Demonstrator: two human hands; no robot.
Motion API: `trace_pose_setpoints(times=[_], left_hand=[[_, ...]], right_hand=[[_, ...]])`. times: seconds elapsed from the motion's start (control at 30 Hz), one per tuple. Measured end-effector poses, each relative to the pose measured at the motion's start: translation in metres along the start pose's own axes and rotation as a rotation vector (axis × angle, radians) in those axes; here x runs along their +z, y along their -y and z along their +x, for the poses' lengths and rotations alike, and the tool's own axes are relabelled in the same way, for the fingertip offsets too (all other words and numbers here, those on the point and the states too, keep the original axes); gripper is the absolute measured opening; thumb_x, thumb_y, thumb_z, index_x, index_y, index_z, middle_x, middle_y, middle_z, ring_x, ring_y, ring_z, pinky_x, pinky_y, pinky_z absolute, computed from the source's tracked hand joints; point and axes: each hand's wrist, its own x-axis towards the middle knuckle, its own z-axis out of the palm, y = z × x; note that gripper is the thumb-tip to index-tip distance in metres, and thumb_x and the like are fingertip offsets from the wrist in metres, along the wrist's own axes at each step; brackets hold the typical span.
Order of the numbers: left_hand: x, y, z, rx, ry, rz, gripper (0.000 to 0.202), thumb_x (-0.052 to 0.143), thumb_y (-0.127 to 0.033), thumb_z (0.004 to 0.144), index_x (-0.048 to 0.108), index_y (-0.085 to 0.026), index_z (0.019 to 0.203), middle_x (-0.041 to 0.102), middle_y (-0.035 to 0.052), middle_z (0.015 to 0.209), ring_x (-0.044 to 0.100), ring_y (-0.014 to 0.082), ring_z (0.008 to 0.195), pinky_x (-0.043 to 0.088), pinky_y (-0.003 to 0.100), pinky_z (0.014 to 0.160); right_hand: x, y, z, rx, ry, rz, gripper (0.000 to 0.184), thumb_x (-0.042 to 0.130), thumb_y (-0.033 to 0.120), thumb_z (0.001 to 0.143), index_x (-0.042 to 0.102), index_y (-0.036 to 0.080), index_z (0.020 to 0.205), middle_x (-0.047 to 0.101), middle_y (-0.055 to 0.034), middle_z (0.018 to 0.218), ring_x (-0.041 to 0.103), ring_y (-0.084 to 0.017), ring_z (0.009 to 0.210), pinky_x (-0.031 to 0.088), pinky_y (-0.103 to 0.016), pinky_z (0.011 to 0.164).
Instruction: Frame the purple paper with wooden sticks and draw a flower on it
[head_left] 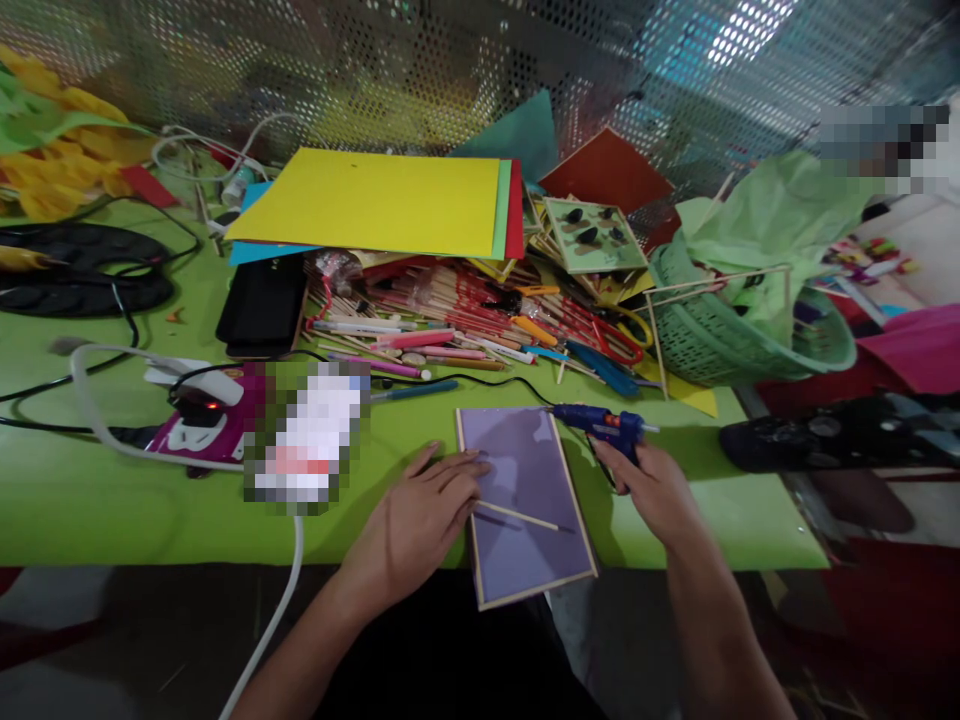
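Observation:
A purple card edged with thin pale wooden strips lies in front of me, its near end jutting past the table edge. My left hand rests over the card's left side, fingers together, with a thin wooden stick sticking out from them across the card. My right hand is closed round the grip of a blue hot glue gun. The gun's nozzle points left, at the card's far right corner; whether it touches cannot be seen.
Coloured paper sheets lie on a pile of sticks, pens and scissors at the back. A green basket stands right. To the left are a blurred phone, a purple power strip and cables. The green table ends near my lap.

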Motion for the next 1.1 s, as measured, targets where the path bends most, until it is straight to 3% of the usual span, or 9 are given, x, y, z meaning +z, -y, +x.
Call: trace_pose_setpoints(times=[0.43, 0.83, 1.1], left_hand=[[0.0033, 0.0032, 0.0005, 0.02, -0.019, 0.026, 0.018, 0.042, -0.022, 0.105, 0.06, -0.025, 0.107, 0.065, -0.0011, 0.141, 0.052, 0.0152, 0.14, 0.024, 0.045, 0.125], [0.0032, 0.0022, 0.0, 0.009, -0.011, 0.036, 0.019, 0.042, -0.022, 0.105, 0.06, -0.025, 0.108, 0.065, -0.0023, 0.142, 0.051, 0.0138, 0.14, 0.024, 0.044, 0.126], [0.0015, 0.0011, 0.0005, 0.009, -0.015, 0.032, 0.018, 0.043, -0.021, 0.104, 0.061, -0.024, 0.106, 0.066, -0.001, 0.14, 0.054, 0.0142, 0.138, 0.025, 0.043, 0.126]], right_hand=[[-0.0033, 0.0047, -0.0021, -0.056, -0.037, -0.012, 0.042, 0.057, 0.062, 0.085, 0.06, 0.022, 0.073, 0.055, 0.0009, 0.051, 0.048, -0.017, 0.046, 0.034, -0.029, 0.048], [-0.0025, 0.003, 0.0, -0.039, -0.036, -0.011, 0.047, 0.057, 0.067, 0.084, 0.056, 0.023, 0.067, 0.053, 0.0011, 0.049, 0.048, -0.016, 0.046, 0.035, -0.029, 0.049], [-0.0025, 0.0016, -0.0006, -0.043, -0.041, -0.033, 0.046, 0.056, 0.066, 0.085, 0.061, 0.022, 0.075, 0.055, 0.0012, 0.05, 0.05, -0.017, 0.047, 0.036, -0.029, 0.05]])
